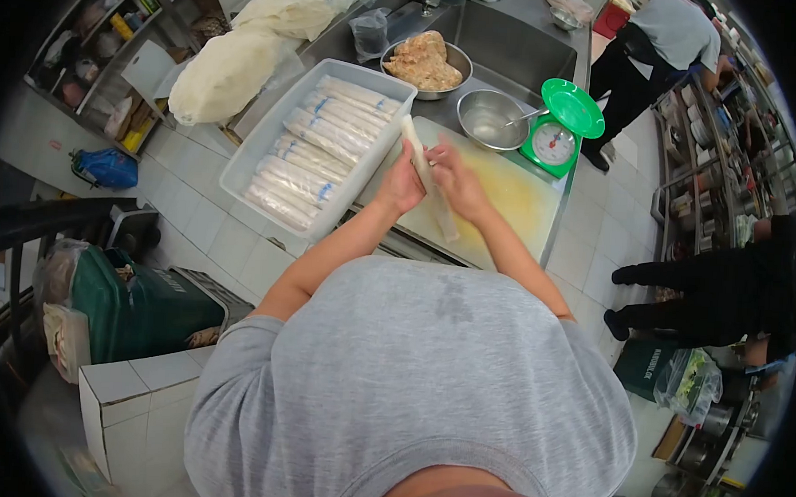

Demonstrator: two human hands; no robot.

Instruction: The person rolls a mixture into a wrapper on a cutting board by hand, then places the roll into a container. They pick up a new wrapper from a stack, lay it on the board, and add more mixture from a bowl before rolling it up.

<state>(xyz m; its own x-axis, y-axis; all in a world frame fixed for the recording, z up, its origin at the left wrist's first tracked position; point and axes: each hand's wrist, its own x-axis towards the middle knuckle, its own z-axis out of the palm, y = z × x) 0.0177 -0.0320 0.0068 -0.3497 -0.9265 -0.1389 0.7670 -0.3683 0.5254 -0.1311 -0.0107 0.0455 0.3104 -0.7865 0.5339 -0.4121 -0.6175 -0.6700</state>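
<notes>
A blue bag (110, 169) sits on the tiled floor (187, 186) beyond a green bin (151, 304), while a grey-shirted person (676, 31) and a black-clad person (721, 285) stand beside crowded shelves (726, 161).

head-worn view, facing steeply down, wearer's torso close

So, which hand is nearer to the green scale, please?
Right: the right hand is over the cutting board, left of the scale; the left hand is farther, beside the tub.

Grey T-shirt (428, 365) — short-sleeved, darkly blotched
</notes>
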